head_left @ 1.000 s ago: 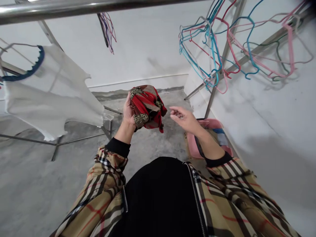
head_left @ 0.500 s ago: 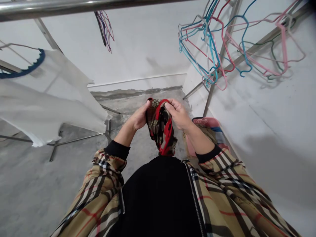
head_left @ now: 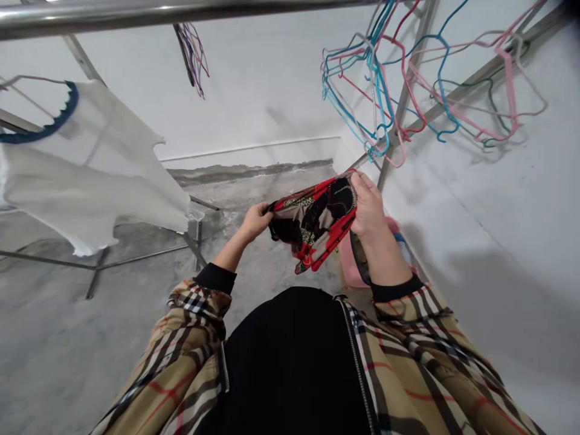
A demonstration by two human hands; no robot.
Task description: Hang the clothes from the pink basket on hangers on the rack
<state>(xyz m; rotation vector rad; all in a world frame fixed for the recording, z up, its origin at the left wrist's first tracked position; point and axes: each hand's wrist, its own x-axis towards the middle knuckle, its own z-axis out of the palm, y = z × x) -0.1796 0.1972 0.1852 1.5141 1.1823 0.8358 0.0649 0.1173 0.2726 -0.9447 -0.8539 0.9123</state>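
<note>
Between my hands a small red, black and tan patterned garment (head_left: 312,223) is stretched out in the air; it looks like a pair of underpants, with stitching along its edge. My left hand (head_left: 256,221) pinches its left end between thumb and fingers. At the other end, my right hand (head_left: 368,202) is closed round the upper right edge, higher than the left. The garment's lower part hangs loose above the floor, in front of my body.
A metal rail (head_left: 136,15) crosses the top. Coloured hangers (head_left: 385,90) hang at upper right, darker hangers (head_left: 193,57) at the back wall. A white shirt (head_left: 104,175) hangs left on a rack (head_left: 97,266). Below my right wrist stands a pink basin (head_left: 351,263).
My hands have moved apart, the right one going right. The garment, bunched and hanging down before, is now spread wide between them. The view has shifted slightly.
</note>
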